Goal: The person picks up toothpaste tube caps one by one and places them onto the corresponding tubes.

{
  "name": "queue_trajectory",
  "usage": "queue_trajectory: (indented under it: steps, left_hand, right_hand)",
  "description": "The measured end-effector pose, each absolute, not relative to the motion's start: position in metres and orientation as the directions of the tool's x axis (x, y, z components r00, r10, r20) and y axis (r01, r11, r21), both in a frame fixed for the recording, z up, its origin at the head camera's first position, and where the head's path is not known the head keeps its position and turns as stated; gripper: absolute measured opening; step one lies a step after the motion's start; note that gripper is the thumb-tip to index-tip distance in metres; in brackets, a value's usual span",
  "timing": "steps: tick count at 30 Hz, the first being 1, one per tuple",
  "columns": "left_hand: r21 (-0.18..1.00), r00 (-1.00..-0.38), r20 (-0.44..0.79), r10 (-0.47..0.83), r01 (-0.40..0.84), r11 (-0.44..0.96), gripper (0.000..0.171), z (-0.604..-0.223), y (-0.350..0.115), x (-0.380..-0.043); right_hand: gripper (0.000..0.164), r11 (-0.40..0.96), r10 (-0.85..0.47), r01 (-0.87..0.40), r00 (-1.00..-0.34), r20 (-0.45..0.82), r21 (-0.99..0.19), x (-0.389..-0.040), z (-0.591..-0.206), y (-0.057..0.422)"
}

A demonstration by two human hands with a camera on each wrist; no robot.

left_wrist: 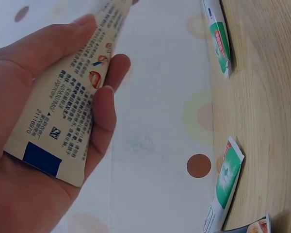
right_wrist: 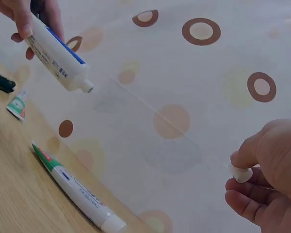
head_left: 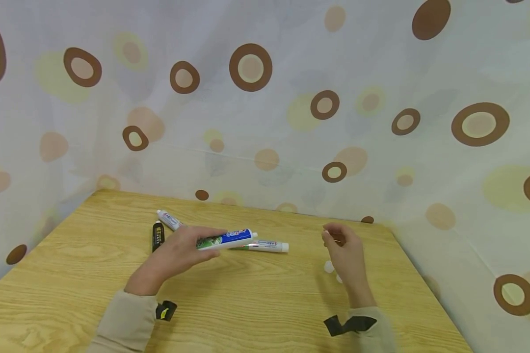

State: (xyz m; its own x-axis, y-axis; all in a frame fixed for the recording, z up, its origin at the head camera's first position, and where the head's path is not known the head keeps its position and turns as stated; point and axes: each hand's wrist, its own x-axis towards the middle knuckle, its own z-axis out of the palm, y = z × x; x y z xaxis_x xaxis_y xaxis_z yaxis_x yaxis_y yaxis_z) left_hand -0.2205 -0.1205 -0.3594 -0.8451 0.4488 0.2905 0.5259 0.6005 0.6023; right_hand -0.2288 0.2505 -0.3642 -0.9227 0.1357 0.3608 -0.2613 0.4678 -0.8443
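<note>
At the bottom of the head view, two beige fabric sleeves [head_left: 125, 318] wore black bands [head_left: 351, 323] at the cuffs. Left of centre, the left hand [head_left: 176, 252] was curled round a blue, white and green plastic toothpaste tube [head_left: 234, 238], raised above the table, its narrow nozzle pointing right. Right of centre, the right hand [head_left: 346, 255] had its thumb and fingers closed in a pinch on a small white cap [right_wrist: 241, 174], well apart from the nozzle. Two small white pieces [head_left: 329, 266] lay just beside that hand, one partly hidden by it. Beyond the raised tube, a white-and-green capped tube [head_left: 269, 246] lay on the pale wooden table [head_left: 265, 304]. Left of it lay a black tube [head_left: 158, 235] and a slim white tube [head_left: 169, 219]. Behind hung a white sheet [head_left: 265, 122] patterned with brown rings.
</note>
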Motion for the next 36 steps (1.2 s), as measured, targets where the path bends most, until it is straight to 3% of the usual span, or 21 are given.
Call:
queue_trajectory:
  steps: [6, 13, 17, 31, 36]
  left_hand:
    - [0.617, -0.833, 0.353, 0.426, 0.549, 0.564, 0.044, -0.358, -0.118, -0.219]
    - [0.621, -0.782, 0.428, 0.453, 0.619, 0.481, 0.043, -0.359, -0.113, -0.218]
    - [0.619, -0.759, 0.457, 0.464, 0.646, 0.447, 0.039, -0.359, -0.11, -0.218]
    - [0.662, -0.762, 0.458, 0.458, 0.636, 0.396, 0.033, -0.359, -0.105, -0.218]
    - [0.675, -0.776, 0.448, 0.443, 0.619, 0.401, 0.031, -0.36, -0.103, -0.217]
  right_hand:
    - [0.021, 0.37, 0.082, -0.238, -0.954, 0.287, -0.898, -0.231, -0.361, 0.221]
    - [0.022, 0.19, -0.111, -0.243, -0.968, 0.225, -0.951, -0.229, -0.365, 0.189]
    - [0.022, 0.173, -0.175, -0.241, -0.962, 0.211, -0.955, -0.227, -0.368, 0.178]
    - [0.024, 0.083, -0.211, -0.255, -0.949, 0.233, -0.964, -0.223, -0.366, 0.18]
    - [0.022, 0.131, -0.233, -0.272, -0.943, 0.237, -0.953, -0.222, -0.366, 0.178]
